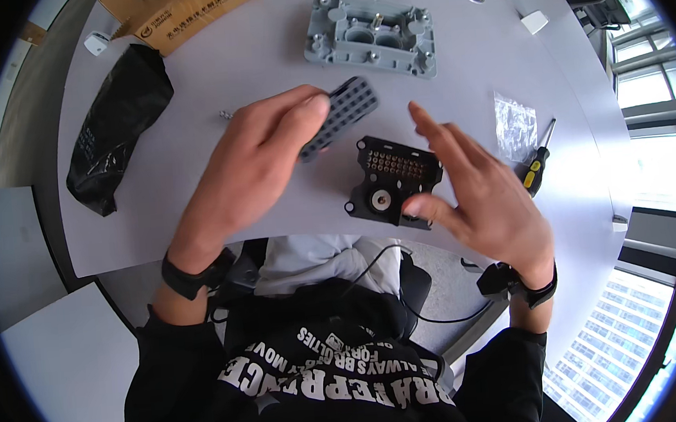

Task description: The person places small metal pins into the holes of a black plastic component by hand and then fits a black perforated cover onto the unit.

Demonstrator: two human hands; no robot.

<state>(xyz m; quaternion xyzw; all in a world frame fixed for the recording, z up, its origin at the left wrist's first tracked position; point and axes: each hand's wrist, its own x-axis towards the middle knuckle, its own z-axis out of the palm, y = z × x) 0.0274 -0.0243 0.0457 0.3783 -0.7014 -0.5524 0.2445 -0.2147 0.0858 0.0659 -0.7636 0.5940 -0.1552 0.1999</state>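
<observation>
My left hand is closed around a dark grey rectangular block with a grid of small square hollows, held tilted above the table. Just right of it on the table lies a black connector frame with rows of brass-coloured contacts and a round metal contact. Over that frame's right side hovers my right hand, open with fingers spread. Its thumb overlaps the frame's lower right part, and I cannot tell whether it touches. Farther back sits a light grey cast housing with round openings and corner posts.
A black plastic bag and a cardboard box are at the left. On the right lie a clear plastic bag and a yellow-and-black screwdriver. Small metal parts rest beside my left hand. The table's near edge curves before me.
</observation>
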